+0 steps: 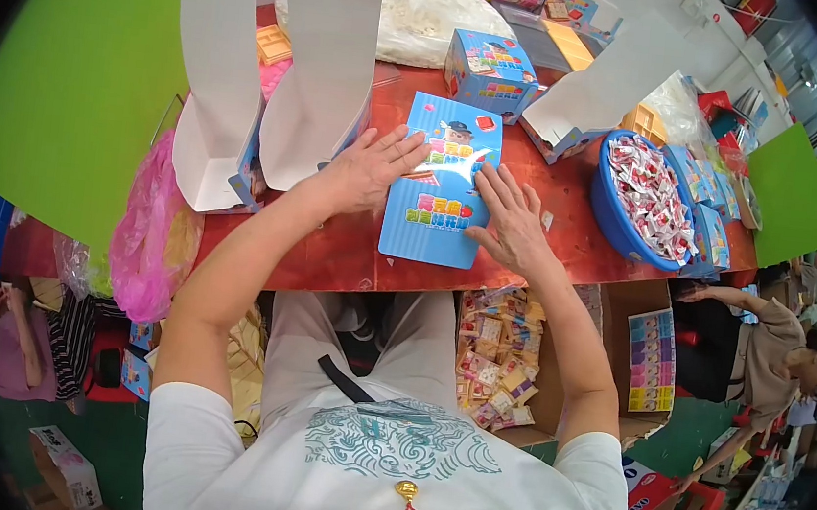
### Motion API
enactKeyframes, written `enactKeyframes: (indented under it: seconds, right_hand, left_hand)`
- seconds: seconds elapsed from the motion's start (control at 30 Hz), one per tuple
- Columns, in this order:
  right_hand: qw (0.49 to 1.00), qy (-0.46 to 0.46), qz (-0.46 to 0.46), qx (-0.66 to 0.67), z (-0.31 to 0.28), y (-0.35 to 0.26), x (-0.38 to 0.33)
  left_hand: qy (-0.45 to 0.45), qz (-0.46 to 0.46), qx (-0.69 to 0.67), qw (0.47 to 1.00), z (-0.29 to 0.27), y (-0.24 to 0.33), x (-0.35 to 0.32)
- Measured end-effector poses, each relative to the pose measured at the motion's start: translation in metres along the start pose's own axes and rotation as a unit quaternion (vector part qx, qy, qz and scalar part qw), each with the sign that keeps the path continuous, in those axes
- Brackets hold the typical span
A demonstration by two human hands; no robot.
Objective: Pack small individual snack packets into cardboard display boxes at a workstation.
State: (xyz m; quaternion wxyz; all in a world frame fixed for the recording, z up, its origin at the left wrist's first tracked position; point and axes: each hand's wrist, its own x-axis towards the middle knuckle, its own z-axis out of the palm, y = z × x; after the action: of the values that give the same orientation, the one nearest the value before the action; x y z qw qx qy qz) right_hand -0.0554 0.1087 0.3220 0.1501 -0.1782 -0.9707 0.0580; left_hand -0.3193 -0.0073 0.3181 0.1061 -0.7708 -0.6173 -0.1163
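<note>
A red-topped table (342, 254) carries everything. At its near middle lies a flat blue printed carton (438, 204); reckoned from there, a closed blue box (492, 78) sits near 1 o'clock, an open white carton (597, 86) at 2, a blue basin (611, 225) of small packets at 3, and two tall white cartons (321, 60) toward 9 and 10.

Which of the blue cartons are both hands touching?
The flat carton, its edges under left hand and right hand; the assembled carton behind it stands untouched.
</note>
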Motion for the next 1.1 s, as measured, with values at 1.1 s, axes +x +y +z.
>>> enactKeyframes:
  seconds: [1.1]
  right_hand:
    - [0.986, 0.136, 0.005, 0.100, -0.031, -0.003, 0.064]
  left_hand:
    - [0.033, -0.118, -0.379, 0.917, -0.022, -0.027, 0.041]
